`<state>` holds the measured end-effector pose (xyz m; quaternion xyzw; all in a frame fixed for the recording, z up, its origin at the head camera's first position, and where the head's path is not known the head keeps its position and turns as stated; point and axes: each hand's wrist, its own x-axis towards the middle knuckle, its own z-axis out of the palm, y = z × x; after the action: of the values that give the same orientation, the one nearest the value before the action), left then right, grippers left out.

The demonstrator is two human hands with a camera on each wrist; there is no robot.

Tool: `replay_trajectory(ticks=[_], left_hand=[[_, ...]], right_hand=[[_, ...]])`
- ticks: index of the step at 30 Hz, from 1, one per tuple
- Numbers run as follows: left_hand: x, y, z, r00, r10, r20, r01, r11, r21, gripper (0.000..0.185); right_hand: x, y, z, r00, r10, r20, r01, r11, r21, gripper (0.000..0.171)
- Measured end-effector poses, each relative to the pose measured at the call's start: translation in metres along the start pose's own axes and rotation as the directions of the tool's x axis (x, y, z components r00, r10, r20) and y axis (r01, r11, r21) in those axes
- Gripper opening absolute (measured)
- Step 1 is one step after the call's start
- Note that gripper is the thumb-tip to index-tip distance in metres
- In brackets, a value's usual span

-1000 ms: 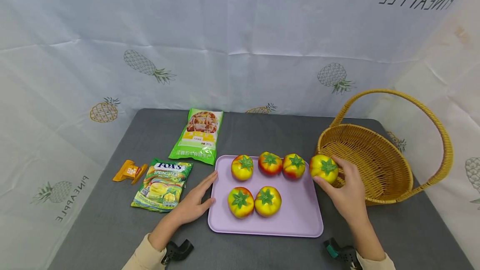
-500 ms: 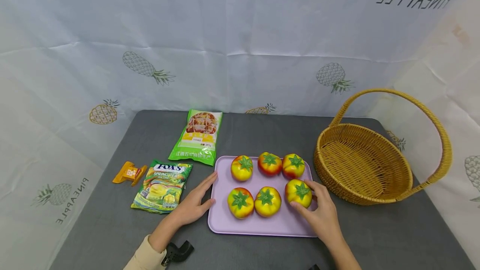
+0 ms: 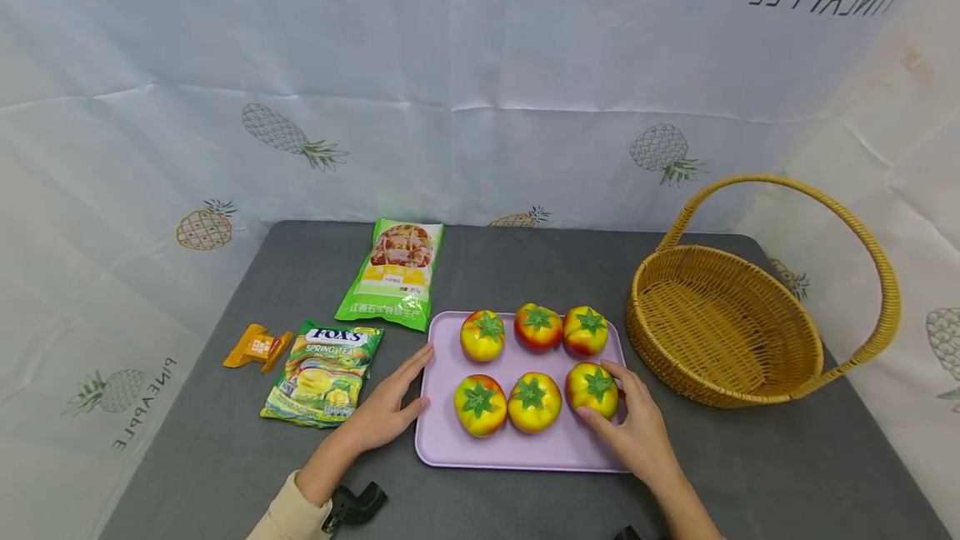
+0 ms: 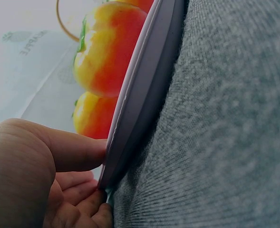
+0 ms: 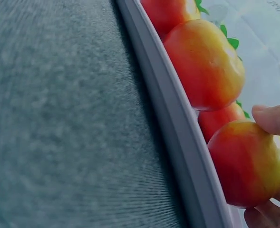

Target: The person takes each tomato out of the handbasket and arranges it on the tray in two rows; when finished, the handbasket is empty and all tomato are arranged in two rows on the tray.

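My right hand [image 3: 636, 432] holds a yellow-and-red persimmon [image 3: 584, 388] with a green leafy top between thumb and fingers, at the right end of the tray's near row. In the right wrist view, the thumb lies on this persimmon [image 5: 246, 164] and the fingers curl round its far side. Several similar persimmons stand in two rows on the lilac tray [image 3: 450, 455]. My left hand [image 3: 382, 413] rests against the tray's left edge, its fingers extended. Up close in the left wrist view, the thumb touches the tray's rim [image 4: 132, 80].
A wicker basket [image 3: 720, 332] with a tall handle stands right of the tray. On the left lie a Fox's candy bag [image 3: 324, 375] and an orange wrapped snack [image 3: 257, 347]. A green food packet [image 3: 395, 273] lies behind the tray. A pineapple-print cloth [image 3: 480, 157] hangs behind the grey table.
My right hand has brought the persimmon leftward and nearer from beside the basket to the tray's near right. It then shifts slightly left, beside its neighbour. My left hand stays at the tray's edge.
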<state>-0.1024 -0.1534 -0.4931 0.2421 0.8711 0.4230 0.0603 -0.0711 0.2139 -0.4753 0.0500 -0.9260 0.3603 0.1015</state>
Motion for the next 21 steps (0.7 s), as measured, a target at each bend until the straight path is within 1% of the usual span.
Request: replay_trajectory(ticks=[8, 13, 21], left_hand=[[0.0, -0.0004, -0.0005, 1.0, 0.006, -0.005, -0.006, 1.0, 0.009, 0.065], [0.0005, -0.0008, -0.0005, 1.0, 0.015, -0.01, -0.015, 1.0, 0.016, 0.065], [0.0001, -0.0006, -0.0003, 1.0, 0.007, -0.007, -0.007, 1.0, 0.01, 0.065]], right_hand=[[0.001, 0.0011, 0.001, 0.999, -0.034, -0.005, 0.034, 0.999, 0.014, 0.068], [0.0016, -0.0001, 0.0012, 0.999, -0.035, -0.003, 0.035, 0.999, 0.018, 0.067], [0.0014, -0.0007, 0.0013, 0.999, -0.029, 0.023, 0.028, 0.999, 0.031, 0.068]])
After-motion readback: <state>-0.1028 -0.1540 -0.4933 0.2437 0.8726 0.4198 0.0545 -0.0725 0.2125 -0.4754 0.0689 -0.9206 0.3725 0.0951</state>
